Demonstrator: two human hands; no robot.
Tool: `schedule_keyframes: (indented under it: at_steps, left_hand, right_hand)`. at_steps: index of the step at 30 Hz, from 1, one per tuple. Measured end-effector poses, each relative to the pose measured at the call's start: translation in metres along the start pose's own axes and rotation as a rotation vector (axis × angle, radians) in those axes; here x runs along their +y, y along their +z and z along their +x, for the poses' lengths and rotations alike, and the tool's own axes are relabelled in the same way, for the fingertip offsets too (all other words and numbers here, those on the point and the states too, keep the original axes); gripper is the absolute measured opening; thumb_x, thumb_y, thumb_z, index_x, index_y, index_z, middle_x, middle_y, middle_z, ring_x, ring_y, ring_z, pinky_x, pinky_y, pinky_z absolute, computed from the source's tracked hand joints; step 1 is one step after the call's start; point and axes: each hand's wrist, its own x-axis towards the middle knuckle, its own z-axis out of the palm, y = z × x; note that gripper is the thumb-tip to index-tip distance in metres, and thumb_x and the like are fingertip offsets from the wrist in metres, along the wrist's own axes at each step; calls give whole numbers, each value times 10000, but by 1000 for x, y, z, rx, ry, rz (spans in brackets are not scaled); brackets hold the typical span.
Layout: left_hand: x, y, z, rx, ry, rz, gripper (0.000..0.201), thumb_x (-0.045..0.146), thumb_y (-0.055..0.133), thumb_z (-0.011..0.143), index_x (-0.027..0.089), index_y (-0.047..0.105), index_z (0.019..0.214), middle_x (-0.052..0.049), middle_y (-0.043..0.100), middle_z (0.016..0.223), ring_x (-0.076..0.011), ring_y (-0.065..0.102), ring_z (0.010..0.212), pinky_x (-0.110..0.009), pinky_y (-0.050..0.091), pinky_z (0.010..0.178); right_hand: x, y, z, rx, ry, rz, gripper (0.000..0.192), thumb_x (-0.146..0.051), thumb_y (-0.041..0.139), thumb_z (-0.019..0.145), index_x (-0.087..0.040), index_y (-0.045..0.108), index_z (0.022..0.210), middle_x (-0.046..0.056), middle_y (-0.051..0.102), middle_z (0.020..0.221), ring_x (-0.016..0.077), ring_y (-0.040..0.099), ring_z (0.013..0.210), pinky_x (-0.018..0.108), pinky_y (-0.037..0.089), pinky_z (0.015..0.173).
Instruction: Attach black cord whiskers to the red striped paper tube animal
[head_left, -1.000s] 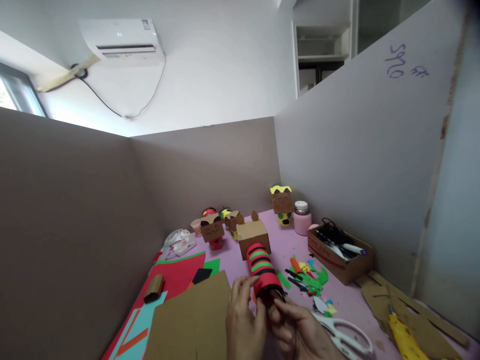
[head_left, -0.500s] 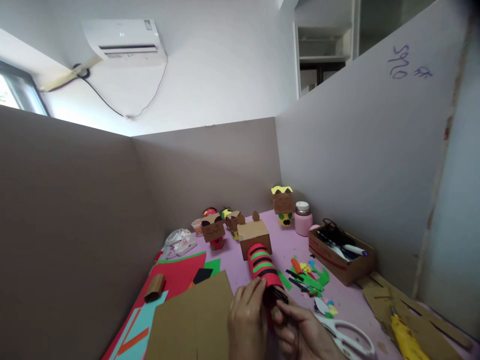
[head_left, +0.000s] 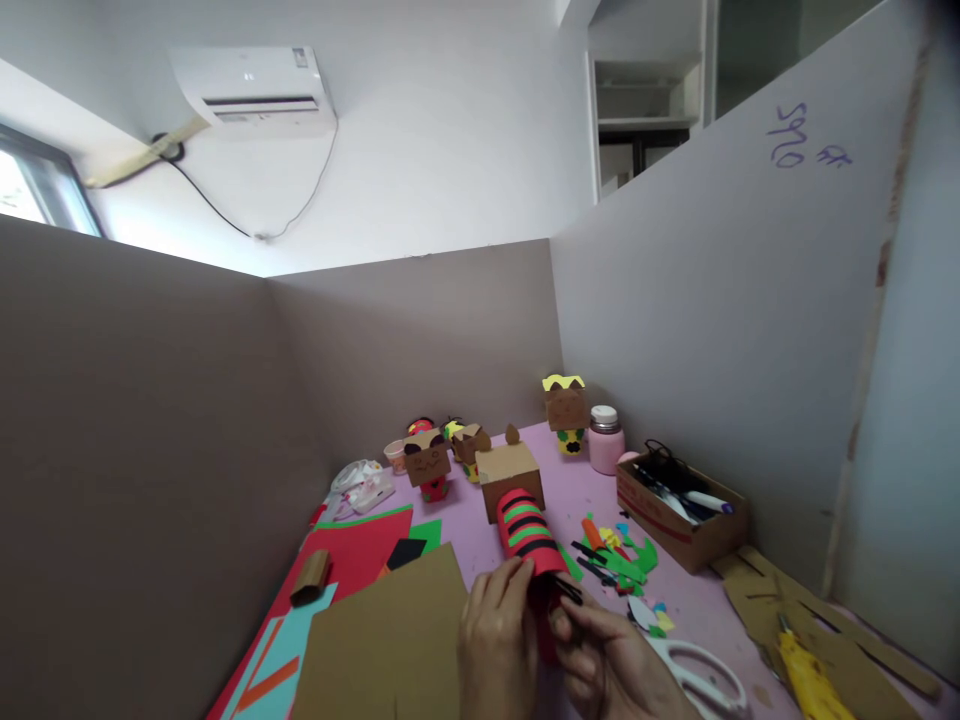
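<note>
We held the striped paper tube [head_left: 531,545] over the pink table [head_left: 570,490]. Our left hand [head_left: 496,640] wrapped its near end. Our right hand [head_left: 611,665] pinched a thin black strip [head_left: 568,590] against it. We thought a hard squeeze could squash the tube, or the strip could stick on crooked.

Pink table [head_left: 559,490] w/ cardboard sheet [head_left: 382,640], scissors [head_left: 701,675], pen box [head_left: 682,520], paper scraps [head_left: 619,560], pink bottle [head_left: 604,438]
</note>
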Motion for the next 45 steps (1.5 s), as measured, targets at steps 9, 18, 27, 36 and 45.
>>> schedule_keyframes:
  at_steps: [9, 18, 27, 36, 45]
  left_hand:
    - [2, 0, 0, 6, -35, -25, 398, 65, 413, 756, 161, 611, 1087, -124, 678, 1021, -229, 629, 905, -387, 544, 741]
    - [0, -24, -14, -17, -554, -574, 331, 312, 481, 796, 178, 622, 1064, -110, 647, 1052, -218, 604, 859, -342, 487, 768]
    - [7, -40, -10, 355, -1131, -1284, 439, 569, 751, 414, 161, 610, 495, -15, 628, 456, -112, 532, 466, -190, 411, 449]
    - [-13, -51, -40, 767, -1298, -1391, 338, 397, 782, 457, 172, 541, 532, 19, 654, 533, -83, 551, 428, -177, 424, 408]
    - [43, -15, -5, 68, -1081, -1336, 471, 395, 797, 436, 148, 582, 774, -30, 677, 681, -95, 556, 391, -160, 269, 317]
  right_hand:
    - [2, -4, -2, -1, 36, -31, 318, -270, 839, 470, -144, 579, 604, -78, 599, 439, 0, 410, 264, 103, 280, 281]
    - [-10, -15, -20, 112, -131, -311, 497, -346, 836, 445, -156, 575, 823, -44, 618, 417, 11, 384, 216, 110, 194, 267]
    - [-17, -16, -33, 160, -244, -458, 554, -510, 789, 465, -154, 571, 830, -46, 604, 425, 5, 352, 230, 121, 173, 280]
    - [-22, -39, -40, 259, -345, -550, 481, -582, 729, 511, -151, 543, 614, -55, 572, 403, -9, 348, 238, 114, 167, 283]
    - [-12, -29, -29, 164, -353, -611, 537, -596, 697, 530, -153, 524, 779, -68, 580, 412, 1, 339, 226, 119, 148, 279]
